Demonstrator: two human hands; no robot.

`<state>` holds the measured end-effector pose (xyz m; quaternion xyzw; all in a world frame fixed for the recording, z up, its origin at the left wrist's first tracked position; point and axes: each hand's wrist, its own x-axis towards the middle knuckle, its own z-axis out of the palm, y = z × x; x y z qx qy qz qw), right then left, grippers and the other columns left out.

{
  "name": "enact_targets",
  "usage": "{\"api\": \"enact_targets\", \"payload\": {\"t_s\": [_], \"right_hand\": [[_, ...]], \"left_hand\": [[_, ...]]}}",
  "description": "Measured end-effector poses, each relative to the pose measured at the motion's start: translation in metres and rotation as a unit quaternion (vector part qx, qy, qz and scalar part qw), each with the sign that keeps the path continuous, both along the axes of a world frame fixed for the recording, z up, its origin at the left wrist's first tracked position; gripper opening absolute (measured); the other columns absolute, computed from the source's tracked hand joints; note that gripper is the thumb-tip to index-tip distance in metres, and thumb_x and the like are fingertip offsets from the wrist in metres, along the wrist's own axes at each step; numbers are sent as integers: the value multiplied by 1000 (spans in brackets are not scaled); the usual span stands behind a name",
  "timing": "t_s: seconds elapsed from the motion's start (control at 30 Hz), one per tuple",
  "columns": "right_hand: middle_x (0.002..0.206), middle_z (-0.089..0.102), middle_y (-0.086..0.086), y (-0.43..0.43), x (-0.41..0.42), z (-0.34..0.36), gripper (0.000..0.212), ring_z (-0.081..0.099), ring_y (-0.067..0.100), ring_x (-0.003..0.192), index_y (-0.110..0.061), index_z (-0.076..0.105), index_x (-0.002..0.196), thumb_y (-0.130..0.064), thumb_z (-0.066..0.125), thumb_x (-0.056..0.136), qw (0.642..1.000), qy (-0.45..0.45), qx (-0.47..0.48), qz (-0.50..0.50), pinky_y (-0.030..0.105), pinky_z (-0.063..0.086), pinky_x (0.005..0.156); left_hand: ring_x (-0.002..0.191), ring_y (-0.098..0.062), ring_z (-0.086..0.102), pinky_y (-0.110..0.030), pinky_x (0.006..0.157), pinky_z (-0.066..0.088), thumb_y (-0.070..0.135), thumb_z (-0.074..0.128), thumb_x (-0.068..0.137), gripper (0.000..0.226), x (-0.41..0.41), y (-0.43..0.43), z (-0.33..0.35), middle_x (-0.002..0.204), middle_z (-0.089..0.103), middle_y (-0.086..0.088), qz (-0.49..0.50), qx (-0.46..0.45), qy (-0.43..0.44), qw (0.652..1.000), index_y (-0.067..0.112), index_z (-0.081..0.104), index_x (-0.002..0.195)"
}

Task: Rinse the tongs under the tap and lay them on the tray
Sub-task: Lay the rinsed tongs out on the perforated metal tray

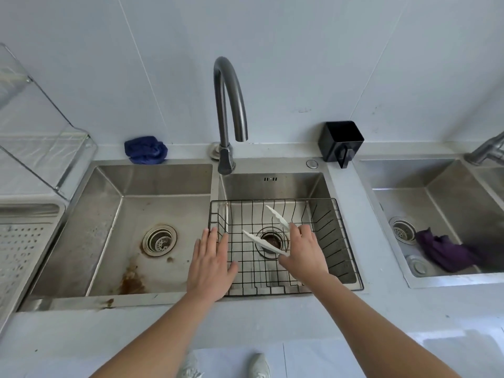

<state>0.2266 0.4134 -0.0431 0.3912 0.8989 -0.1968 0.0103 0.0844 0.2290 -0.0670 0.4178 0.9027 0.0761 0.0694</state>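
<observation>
White plastic tongs [261, 240] with spread arms are over the black wire basket [338, 241] in the right-hand sink basin. My right hand [301, 249] grips them at the hinge end, tips pointing left and up. My left hand [211, 261] hovers flat with spread fingers over the basket's left rim, holding nothing. The grey curved tap [230, 99] stands behind the basin with its spout over it; no water shows. A perforated steel tray [24, 241] lies at the far left on the counter.
The left sink basin [152, 203] has rust stains and a drain. A blue cloth [146, 150] lies behind it. A black holder [341, 141] stands right of the tap. Another sink [436, 203] at the right holds a purple cloth [447, 253]. A clear rack [41, 124] stands at the left.
</observation>
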Motion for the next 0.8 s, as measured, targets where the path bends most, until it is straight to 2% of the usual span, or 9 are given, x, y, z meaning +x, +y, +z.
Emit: {"api": "enact_targets", "payload": {"t_s": [0.1, 0.23, 0.37, 0.63, 0.8], "right_hand": [[128, 44, 5, -8, -8, 11, 82, 48, 25, 119, -14, 35, 149, -35, 77, 82, 999, 20, 1, 25, 32, 47, 97], [123, 43, 4, -22, -25, 24, 79, 48, 25, 113, -13, 36, 147, -32, 75, 82, 997, 32, -8, 70, 31, 47, 93], [122, 44, 3, -35, -48, 35, 77, 48, 22, 108, -14, 37, 147, -34, 75, 83, 992, 41, -5, 118, 29, 47, 88], [131, 43, 6, -79, -83, 56, 85, 52, 26, 114, -13, 31, 153, -34, 75, 83, 980, 72, -18, 187, 37, 51, 96], [122, 42, 4, -125, -111, 68, 72, 50, 27, 113, -15, 40, 141, -39, 73, 81, 970, 86, -19, 225, 33, 47, 92]], "left_hand": [[154, -38, 21, -50, 126, 19, 44, 56, 95, 72, -3, -12, 9, 162, 32, -21, 24, 19, 12, 999, 12, 36, 155], [155, -36, 14, -48, 127, 14, 45, 48, 98, 69, -14, -37, 25, 165, 24, -21, 86, 38, 8, 996, 13, 30, 157], [153, -39, 20, -50, 124, 21, 39, 55, 96, 66, -22, -67, 45, 162, 30, -24, 149, 57, 31, 987, 10, 39, 153], [154, -40, 19, -51, 125, 20, 42, 55, 97, 67, -31, -136, 71, 162, 29, -26, 216, 68, 68, 972, 10, 36, 154], [154, -40, 18, -52, 125, 20, 46, 50, 99, 70, -49, -192, 84, 163, 28, -25, 265, 74, 86, 958, 10, 33, 156]]}}
